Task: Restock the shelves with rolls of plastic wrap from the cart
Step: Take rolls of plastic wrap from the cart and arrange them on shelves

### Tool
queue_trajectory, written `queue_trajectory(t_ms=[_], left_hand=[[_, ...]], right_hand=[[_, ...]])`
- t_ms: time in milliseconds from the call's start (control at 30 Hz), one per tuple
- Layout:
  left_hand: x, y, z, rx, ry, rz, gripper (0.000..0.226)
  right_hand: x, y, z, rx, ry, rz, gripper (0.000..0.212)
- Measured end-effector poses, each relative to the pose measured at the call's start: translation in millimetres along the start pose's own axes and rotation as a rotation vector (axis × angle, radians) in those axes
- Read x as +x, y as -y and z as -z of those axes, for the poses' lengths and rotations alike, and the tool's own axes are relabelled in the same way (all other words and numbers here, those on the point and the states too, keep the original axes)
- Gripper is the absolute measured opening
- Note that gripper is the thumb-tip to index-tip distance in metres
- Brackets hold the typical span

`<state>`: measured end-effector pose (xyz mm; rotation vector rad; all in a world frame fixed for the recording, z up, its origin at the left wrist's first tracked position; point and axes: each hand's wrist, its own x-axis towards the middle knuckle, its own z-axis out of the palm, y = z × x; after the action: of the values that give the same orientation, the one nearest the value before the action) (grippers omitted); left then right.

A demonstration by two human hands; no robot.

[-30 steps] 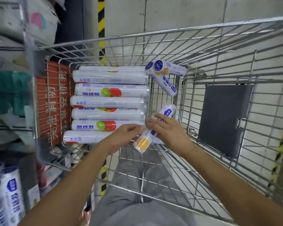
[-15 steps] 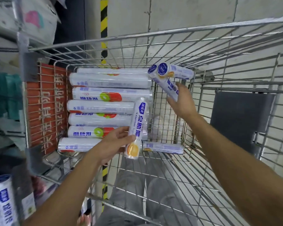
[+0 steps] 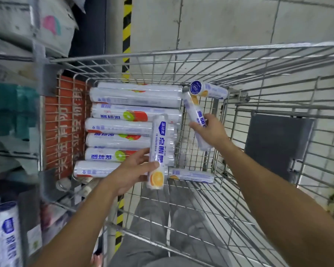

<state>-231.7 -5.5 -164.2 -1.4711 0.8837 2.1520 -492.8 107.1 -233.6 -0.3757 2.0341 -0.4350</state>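
A wire cart [image 3: 216,53] holds several white rolls of plastic wrap with blue print and fruit pictures, stacked lengthwise at its left end [image 3: 135,97]. My left hand [image 3: 131,172] grips one roll [image 3: 160,149] upright, its orange-slice end pointing down. My right hand [image 3: 210,132] grips a second, slanted roll [image 3: 193,110] near the cart's far right corner. Another roll [image 3: 208,90] lies on the wire edge above it, and one more [image 3: 191,175] lies flat on the cart floor.
Shelving on the left carries bagged goods [image 3: 14,22], with more upright rolls [image 3: 6,234] at the bottom left. An orange sign [image 3: 66,128] hangs on the cart's left wall. A grey flap [image 3: 276,145] hangs on the cart's right side. A black-yellow striped post [image 3: 127,26] stands behind.
My right hand passed the first roll to my left hand, reached to the far corner and closed on the slanted roll. My left hand has stood its roll upright.
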Motion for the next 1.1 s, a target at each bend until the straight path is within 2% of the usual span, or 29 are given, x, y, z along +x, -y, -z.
queue_trajectory(t_ms=[100, 300, 367, 433, 567, 733, 867, 967, 1100], left_hand=[[-20.6, -6.5, -2.2, -0.027, 0.013, -0.044, 0.062], [-70.2, -15.0, -6.5, -0.060, 0.050, -0.139, 0.058], [-88.6, -17.1, -9.7, -0.079, 0.035, -0.199, 0.057], [-106.5, -16.8, -12.3, -0.134, 0.009, -0.254, 0.067], [-144.2, -9.8, -17.0, -0.217, -0.030, -0.370, 0.063], [-182.5, 10.4, -33.9, -0.321, -0.143, -0.536, 0.060], [-204.4, 39.5, -48.4, -0.466, -0.293, -0.642, 0.075], [-219.6, 67.4, -63.1, -0.601, -0.393, -0.730, 0.062], [-245.5, 108.0, -87.4, -0.726, -0.506, -0.825, 0.059]], right_hand=[[-46.9, 5.8, 5.5, 0.181, 0.025, -0.033, 0.044], [-137.6, 28.6, 14.5, 0.312, 0.100, -0.019, 0.047], [-163.8, 36.1, 16.8, 0.370, 0.122, -0.003, 0.056], [-186.8, 43.7, 18.4, 0.417, 0.147, 0.025, 0.068], [-232.8, 64.6, 24.6, 0.465, 0.212, 0.140, 0.060], [-260.7, 86.0, 37.5, 0.453, 0.195, 0.335, 0.057], [-272.0, 95.3, 48.4, 0.409, 0.231, 0.458, 0.044], [-277.2, 96.4, 55.4, 0.295, 0.306, 0.572, 0.043], [-288.3, 97.7, 56.2, 0.205, 0.431, 0.674, 0.043]])
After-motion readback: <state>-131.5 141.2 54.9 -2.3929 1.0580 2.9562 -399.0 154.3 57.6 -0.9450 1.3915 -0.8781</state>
